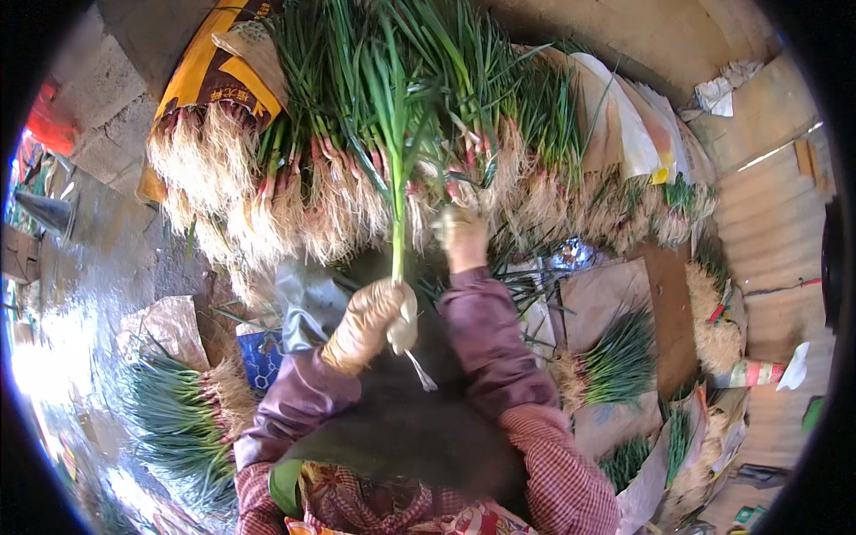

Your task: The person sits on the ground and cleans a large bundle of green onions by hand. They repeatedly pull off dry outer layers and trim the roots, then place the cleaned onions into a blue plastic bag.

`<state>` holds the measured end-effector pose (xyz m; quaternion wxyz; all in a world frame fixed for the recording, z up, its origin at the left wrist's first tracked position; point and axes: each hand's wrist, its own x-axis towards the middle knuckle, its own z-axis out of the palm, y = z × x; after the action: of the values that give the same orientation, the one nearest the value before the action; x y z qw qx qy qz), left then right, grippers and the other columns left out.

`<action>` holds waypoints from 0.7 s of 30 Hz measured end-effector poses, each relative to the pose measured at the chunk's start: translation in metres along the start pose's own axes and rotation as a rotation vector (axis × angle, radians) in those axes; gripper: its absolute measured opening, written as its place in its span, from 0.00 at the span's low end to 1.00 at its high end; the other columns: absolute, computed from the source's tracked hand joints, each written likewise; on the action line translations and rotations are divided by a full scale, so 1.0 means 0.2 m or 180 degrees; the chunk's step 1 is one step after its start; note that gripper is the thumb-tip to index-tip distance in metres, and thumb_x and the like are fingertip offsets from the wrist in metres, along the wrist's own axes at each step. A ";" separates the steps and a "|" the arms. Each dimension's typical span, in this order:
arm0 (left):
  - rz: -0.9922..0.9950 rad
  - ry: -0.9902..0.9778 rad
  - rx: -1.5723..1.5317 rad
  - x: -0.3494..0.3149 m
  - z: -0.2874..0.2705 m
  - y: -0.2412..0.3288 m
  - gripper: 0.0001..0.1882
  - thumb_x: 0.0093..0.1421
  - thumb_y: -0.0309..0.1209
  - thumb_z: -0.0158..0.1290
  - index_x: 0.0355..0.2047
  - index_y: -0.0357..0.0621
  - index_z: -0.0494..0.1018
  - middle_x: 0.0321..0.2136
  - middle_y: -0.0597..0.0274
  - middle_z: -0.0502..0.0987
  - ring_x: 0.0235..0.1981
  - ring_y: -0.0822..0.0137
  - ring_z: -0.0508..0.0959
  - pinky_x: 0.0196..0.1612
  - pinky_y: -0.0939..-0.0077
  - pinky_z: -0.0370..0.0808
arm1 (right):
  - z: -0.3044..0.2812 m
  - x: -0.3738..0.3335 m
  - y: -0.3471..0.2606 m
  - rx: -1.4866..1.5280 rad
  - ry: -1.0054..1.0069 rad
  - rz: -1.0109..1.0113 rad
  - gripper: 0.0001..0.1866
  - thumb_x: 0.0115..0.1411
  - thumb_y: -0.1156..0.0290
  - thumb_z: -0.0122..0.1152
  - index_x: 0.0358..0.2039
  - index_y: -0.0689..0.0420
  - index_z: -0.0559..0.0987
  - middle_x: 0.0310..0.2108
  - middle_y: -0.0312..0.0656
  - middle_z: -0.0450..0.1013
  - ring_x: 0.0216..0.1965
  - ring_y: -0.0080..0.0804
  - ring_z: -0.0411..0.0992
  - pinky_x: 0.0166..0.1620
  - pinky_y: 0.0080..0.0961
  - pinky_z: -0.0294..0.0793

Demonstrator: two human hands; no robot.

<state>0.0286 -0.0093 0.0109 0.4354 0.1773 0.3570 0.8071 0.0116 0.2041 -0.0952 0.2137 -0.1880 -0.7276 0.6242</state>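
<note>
My left hand [367,325], in a pale glove, is closed around a green onion [398,214]. Its long leaves point up and away from me, and a thin whitish end hangs below my fingers. Gloved and smeared by motion, my right hand [464,239] is at the near edge of a large heap of green onions [330,183]. The heap's pale, stringy roots face me and its reddish stems and green leaves lie beyond. Whether the right hand's fingers hold anything is not visible.
A bundle of green onions [183,410] lies at the left, and another bundle [620,357] rests on brown paper at the right. Far left of the heap is a yellow and brown printed sack [234,67]. A blue patterned container [259,355] stands near my left forearm.
</note>
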 end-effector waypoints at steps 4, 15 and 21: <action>-0.0091 -0.0372 -0.1233 0.01 -0.12 -0.02 0.16 0.61 0.43 0.46 0.26 0.43 0.66 0.13 0.67 0.63 0.14 0.70 0.65 0.19 0.75 0.64 | -0.30 -0.22 0.29 -0.2704 -0.2355 -0.0115 0.16 0.59 0.58 0.50 0.34 0.57 0.78 0.18 0.41 0.70 0.22 0.29 0.70 0.24 0.25 0.66; -0.0413 0.0421 -0.0800 0.00 -0.14 -0.08 0.17 0.61 0.46 0.44 0.33 0.44 0.67 0.12 0.72 0.60 0.10 0.77 0.58 0.13 0.79 0.56 | 0.15 -0.16 -0.32 -0.0583 -0.2366 0.0306 0.13 0.61 0.66 0.49 0.41 0.60 0.75 0.28 0.43 0.74 0.23 0.23 0.70 0.26 0.16 0.71; -0.0191 -0.0502 -0.0976 -0.12 -0.07 0.29 0.12 0.63 0.39 0.42 0.31 0.43 0.66 0.14 0.70 0.60 0.10 0.79 0.58 0.13 0.84 0.56 | -0.11 -0.05 -0.47 0.0543 -0.1465 0.0622 0.16 0.64 0.59 0.43 0.40 0.55 0.76 0.24 0.33 0.72 0.21 0.15 0.67 0.23 0.12 0.70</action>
<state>-0.0003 -0.0558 0.0453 0.5079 0.1608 0.1997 0.8223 0.0321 0.2021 0.0006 -0.0036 -0.0918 -0.6802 0.7272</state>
